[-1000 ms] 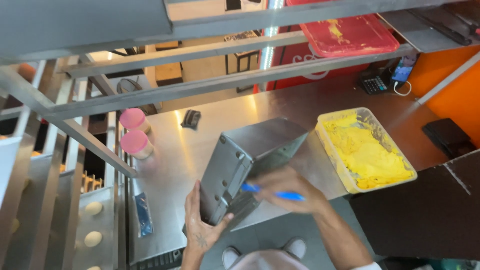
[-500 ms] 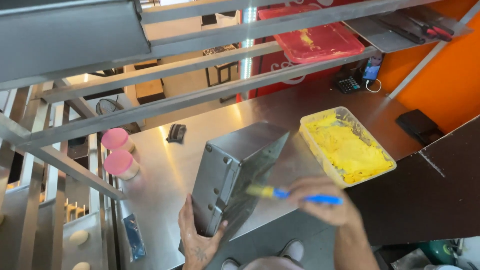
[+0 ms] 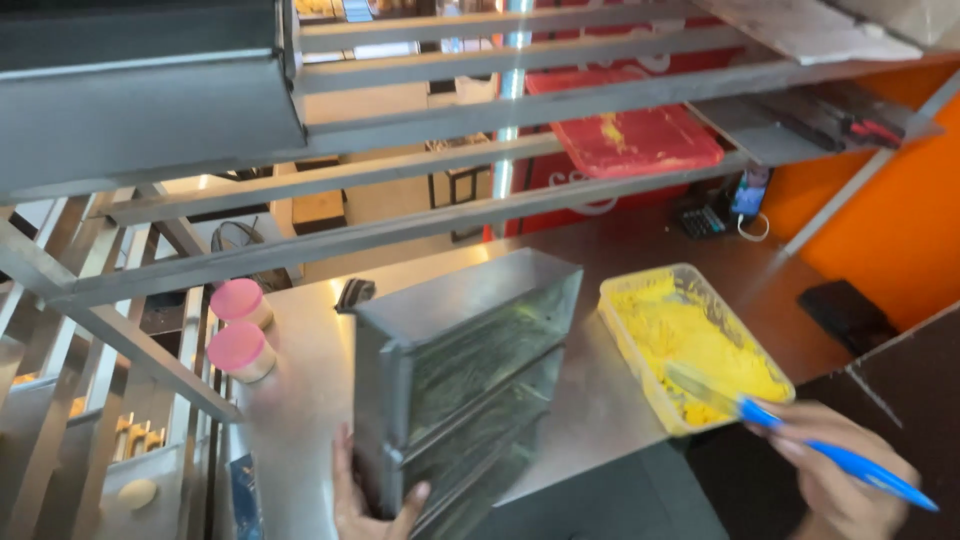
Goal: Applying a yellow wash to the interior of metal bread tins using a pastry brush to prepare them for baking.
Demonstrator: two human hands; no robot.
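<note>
The right hand (image 3: 835,470) sits low at the right edge of the view, fingers closed around the blue handle of a brush (image 3: 790,428). The handle runs down and right past the hand; the pale bristle end points up and left and lies over the near corner of the tub (image 3: 612,300), touching or just above the yellow paste (image 3: 690,335) inside it. The tub is a clear rectangular container, filled with the paste, standing on the steel counter (image 3: 310,380) just right of the tin.

The left hand (image 3: 365,500) is at the bottom edge, wrapped around the lower near corner of the tin (image 3: 465,375), thumb on the open side and palm on the outer wall, gripping it. The tin is a set of joined metal loaf moulds tipped up on its side, so the compartments face right, toward the tub.

Further left on the counter stand two jars (image 3: 240,330) with pink lids, one behind the other, near a slanted steel rail. A small dark object lies behind the tin. Overhead run steel shelf bars; a red tray (image 3: 640,140) rests on them at the upper right. A dark flat device lies against the orange wall
</note>
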